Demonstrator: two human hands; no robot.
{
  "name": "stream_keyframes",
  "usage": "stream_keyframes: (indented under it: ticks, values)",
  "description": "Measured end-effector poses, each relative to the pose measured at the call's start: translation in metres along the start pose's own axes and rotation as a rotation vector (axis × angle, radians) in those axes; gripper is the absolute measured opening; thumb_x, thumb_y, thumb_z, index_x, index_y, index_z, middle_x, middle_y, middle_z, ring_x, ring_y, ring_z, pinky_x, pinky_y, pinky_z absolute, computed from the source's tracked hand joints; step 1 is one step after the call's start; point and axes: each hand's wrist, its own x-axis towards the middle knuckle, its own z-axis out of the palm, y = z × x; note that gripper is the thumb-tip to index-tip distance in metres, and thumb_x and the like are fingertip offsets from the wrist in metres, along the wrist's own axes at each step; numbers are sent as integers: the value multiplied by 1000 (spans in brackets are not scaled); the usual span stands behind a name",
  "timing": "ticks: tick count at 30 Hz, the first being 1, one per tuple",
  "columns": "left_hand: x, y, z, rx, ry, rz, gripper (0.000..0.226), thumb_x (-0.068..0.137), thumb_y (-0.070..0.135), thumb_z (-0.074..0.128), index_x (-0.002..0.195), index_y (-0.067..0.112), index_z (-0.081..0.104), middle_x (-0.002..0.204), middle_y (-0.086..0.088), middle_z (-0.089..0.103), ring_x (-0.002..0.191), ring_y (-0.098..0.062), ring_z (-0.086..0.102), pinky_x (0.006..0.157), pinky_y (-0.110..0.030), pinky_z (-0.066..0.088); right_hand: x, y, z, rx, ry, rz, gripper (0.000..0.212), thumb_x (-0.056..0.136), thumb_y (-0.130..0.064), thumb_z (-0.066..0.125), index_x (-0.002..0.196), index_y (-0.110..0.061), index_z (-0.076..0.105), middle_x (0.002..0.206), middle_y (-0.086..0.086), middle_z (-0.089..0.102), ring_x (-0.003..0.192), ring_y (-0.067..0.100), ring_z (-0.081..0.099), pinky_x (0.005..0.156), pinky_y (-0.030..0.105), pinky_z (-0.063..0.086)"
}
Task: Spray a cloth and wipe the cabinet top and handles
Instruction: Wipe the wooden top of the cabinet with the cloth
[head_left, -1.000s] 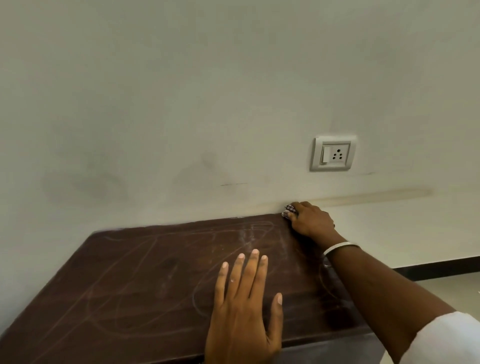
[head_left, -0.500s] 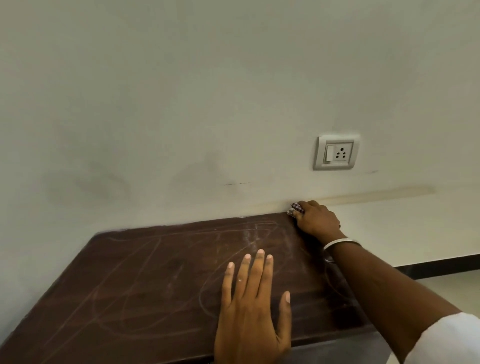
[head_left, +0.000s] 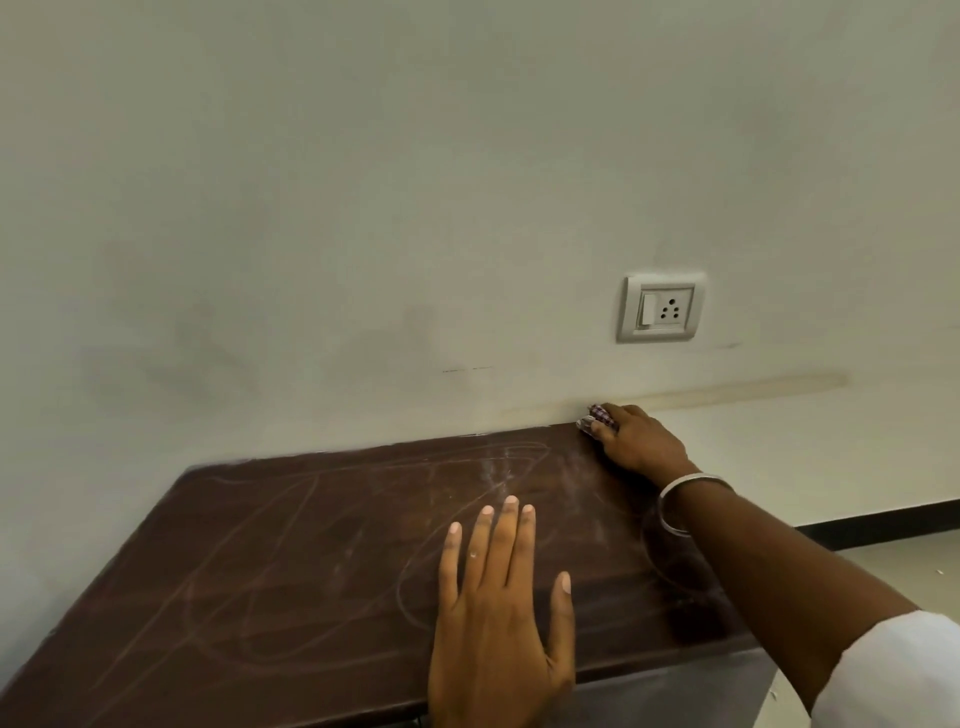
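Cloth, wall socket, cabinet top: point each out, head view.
cloth (head_left: 597, 415): head view, on the checked bit showing past the fingertips.
wall socket (head_left: 661, 307): head view, on the centre of the faceplate.
cabinet top (head_left: 291, 540): head view, on bare dark wood left of the flat hand.

Left hand (head_left: 498, 613) lies flat, palm down, fingers straight and slightly spread. Right arm reaches forward, bangle at the wrist; right hand (head_left: 639, 441) has its fingers curled over a bunched cloth (head_left: 597, 415).
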Motion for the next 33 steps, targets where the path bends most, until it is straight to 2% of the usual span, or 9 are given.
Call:
stream_keyframes:
  ticks: [7, 14, 19, 23, 27, 31, 33]
  values:
    - [1, 0, 0, 4, -12, -20, 60, 88, 50, 41, 137, 17, 54, 144, 2, 50, 134, -17, 45, 112, -42, 22, 1, -20, 5, -111, 39, -42, 51, 94, -53, 35, 138, -28, 43, 143, 4, 44, 129, 30, 45, 103, 43, 37]
    - [1, -1, 1, -24, 1, -27, 59, 87, 48, 44, 137, 17, 54, 144, 3, 50, 135, -16, 44, 112, -42, 23, -5, -18, -5, -128, -49, -88, 56, 94, -57, 30, 144, -31, 35, 151, 0, 36, 135, 28, 39, 107, 44, 33]
    - [0, 0, 1, -44, -21, -35, 58, 89, 49, 41, 138, 19, 52, 145, 4, 49, 136, -13, 42, 113, -40, 21, 0, -22, -7, -162, -33, 11, 55, 93, -56, 31, 140, -30, 41, 146, 6, 41, 131, 33, 38, 106, 45, 31]
    - [0, 0, 1, -58, -24, -34, 59, 91, 50, 40, 139, 19, 51, 145, 4, 49, 136, -13, 42, 113, -41, 22, -4, -31, -10, -254, -61, -7, 55, 90, -50, 31, 139, -26, 43, 143, 12, 38, 133, 35, 31, 107, 48, 25]
    - [0, -1, 1, -64, -27, -40, 59, 90, 50, 41, 139, 18, 51, 145, 3, 49, 135, -13, 42, 114, -40, 20, -8, -29, -11, -302, -60, -53, 55, 91, -51, 31, 138, -27, 43, 139, 14, 36, 131, 35, 30, 106, 47, 26]
    - [0, 0, -1, -65, -22, -33, 59, 90, 49, 42, 138, 18, 52, 144, 3, 50, 135, -13, 43, 113, -40, 21, -12, -25, -1, -203, -34, -114, 57, 95, -48, 34, 146, -25, 31, 152, 6, 23, 139, 33, 20, 112, 46, 21]
    - [-1, -1, 0, -62, -23, -30, 58, 90, 48, 41, 139, 17, 51, 145, 3, 49, 136, -13, 42, 113, -41, 21, -14, -27, 3, -128, -69, -192, 57, 98, -42, 34, 150, -24, 22, 156, 6, 24, 142, 31, 22, 115, 42, 21]
